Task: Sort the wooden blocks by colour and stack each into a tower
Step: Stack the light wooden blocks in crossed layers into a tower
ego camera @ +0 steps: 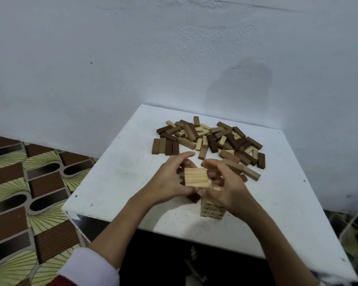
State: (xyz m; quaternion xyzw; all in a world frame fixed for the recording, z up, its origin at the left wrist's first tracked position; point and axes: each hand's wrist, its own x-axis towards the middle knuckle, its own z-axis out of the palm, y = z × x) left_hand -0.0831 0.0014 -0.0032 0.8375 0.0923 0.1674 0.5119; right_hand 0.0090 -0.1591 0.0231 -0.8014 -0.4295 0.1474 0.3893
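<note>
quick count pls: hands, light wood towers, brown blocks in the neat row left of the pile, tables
hands: 2, left hand and right hand, both gripping a set of light blocks
light wood tower: 1
brown blocks in the neat row: 4
table: 1
total: 8

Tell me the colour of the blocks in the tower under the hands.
Pale, light wood, seen in the head view: the tower and its top layer.

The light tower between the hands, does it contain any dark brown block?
No, the light tower shows only pale wood; dark blocks lie in the pile behind.
</note>
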